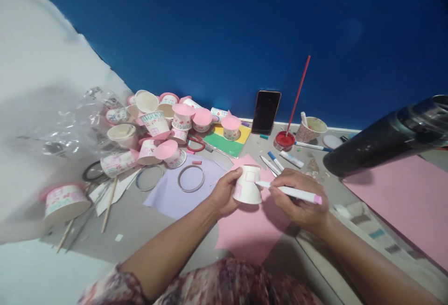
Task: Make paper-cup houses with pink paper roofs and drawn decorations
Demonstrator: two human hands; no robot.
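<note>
My left hand [226,192] grips a white paper cup [249,193] turned upside down, with its wide rim at the bottom. Pink outlines of a window and a door shape show on its side. In my right hand [303,197] is a white marker [297,194] with a pink end, its tip touching or very near the cup beside the window outline. Beneath both hands lies a sheet of pink paper [245,239]. Part of the cup's far side is hidden, as are some left fingers behind it.
Several decorated paper cups with pink paper pieces [154,123] crowd the back left, by a clear plastic bag [59,128]. Tape rolls [191,190] lie on purple paper [164,201]. A phone [266,113] leans on the blue wall. A dark flask [381,139] stands at right.
</note>
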